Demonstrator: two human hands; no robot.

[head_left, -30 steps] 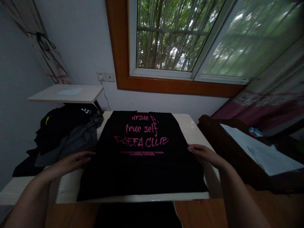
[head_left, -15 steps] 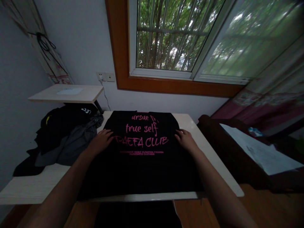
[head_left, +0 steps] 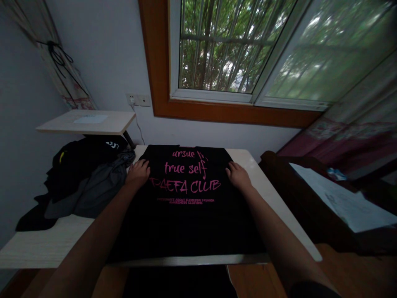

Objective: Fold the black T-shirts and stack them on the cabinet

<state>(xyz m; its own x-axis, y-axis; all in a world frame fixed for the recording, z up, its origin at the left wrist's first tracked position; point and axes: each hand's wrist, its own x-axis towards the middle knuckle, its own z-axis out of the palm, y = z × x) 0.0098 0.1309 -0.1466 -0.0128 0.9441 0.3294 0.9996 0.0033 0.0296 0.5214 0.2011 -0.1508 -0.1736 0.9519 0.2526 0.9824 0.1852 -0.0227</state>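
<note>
Black fabric, printed with pink lettering, makes up the shirt [head_left: 186, 217] that lies spread flat before me, its neck end at the far side, on a pale wood-topped table [head_left: 274, 203]. My left hand [head_left: 138, 173] rests palm down on its left border, high up, fingers loosely extended and slightly parted, gripping nothing. My right hand [head_left: 238, 176] lies across from it on the right border, fingers a little bent but relaxed, touching the cloth without clasping it. The pink words sit between my two hands.

Just beside my left hand is a rumpled heap of black and grey clothes [head_left: 89, 178], partly beneath a raised pale wooden shelf [head_left: 62, 122] bearing a white paper sheet [head_left: 91, 119]. To the right of the table stands a dark brown upholstered seat [head_left: 279, 174] with a large whitish sheet [head_left: 338, 198] over it. Beyond, a window [head_left: 229, 49] framed in orange-brown wood shows green foliage behind bars.
</note>
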